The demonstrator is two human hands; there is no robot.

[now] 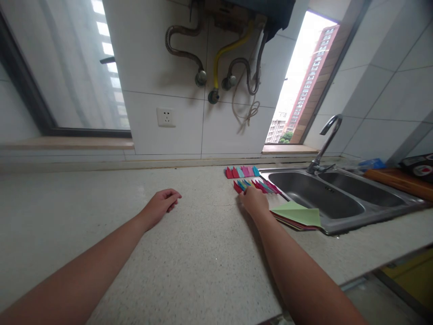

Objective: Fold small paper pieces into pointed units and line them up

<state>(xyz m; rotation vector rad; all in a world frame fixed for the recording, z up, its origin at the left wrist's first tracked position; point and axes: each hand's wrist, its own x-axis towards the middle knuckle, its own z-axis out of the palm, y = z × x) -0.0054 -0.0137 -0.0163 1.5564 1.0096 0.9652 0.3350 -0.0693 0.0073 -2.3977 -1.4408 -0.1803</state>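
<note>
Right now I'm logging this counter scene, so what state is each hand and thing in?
left hand: loosely curled, resting on the countertop, holding nothing
right hand: reaching onto the near row of folded paper pieces
far row of folded paper pieces: lined up, untouched
paper stack: flat, green sheet on top, overlapping the sink rim
faucet: no water visible

Right hand (254, 201) on folded paper pieces (259, 185), left hand (161, 204) idle.
</note>
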